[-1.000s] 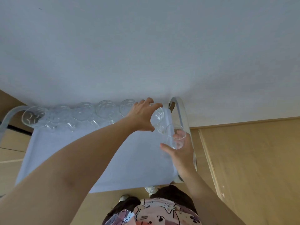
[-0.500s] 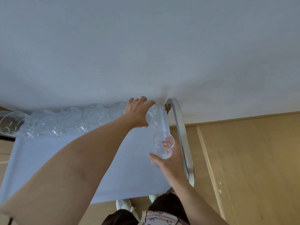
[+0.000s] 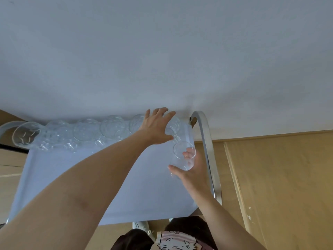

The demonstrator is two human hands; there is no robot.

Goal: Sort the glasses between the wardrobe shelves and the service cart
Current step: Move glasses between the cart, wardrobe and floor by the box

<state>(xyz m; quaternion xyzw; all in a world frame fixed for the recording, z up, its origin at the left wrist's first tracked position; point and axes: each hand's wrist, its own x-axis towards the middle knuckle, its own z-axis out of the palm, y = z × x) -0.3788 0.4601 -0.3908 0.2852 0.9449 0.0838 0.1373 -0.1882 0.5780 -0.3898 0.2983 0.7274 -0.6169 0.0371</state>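
A row of several clear glasses (image 3: 90,131) stands along the far edge of the pale blue service cart top (image 3: 90,186), against the white wall. My left hand (image 3: 156,127) reaches over the right end of the row, fingers spread and fairly straight, thumb and forefinger touching the last glass (image 3: 174,124). My right hand (image 3: 192,170) holds another clear glass (image 3: 183,156) just in front of that one, near the cart's right edge, with thumb and fingers curled round it. Whether this glass rests on the cart top I cannot tell.
A curved metal cart handle (image 3: 207,141) runs along the right side, close to my right hand. A second handle (image 3: 7,126) shows at the far left. Wooden floor (image 3: 279,186) lies to the right. My shoes and clothes are below the cart's near edge.
My left hand set its glass at the right end of the row and its fingers have spread. My right hand brought its glass lower and nearer to me.
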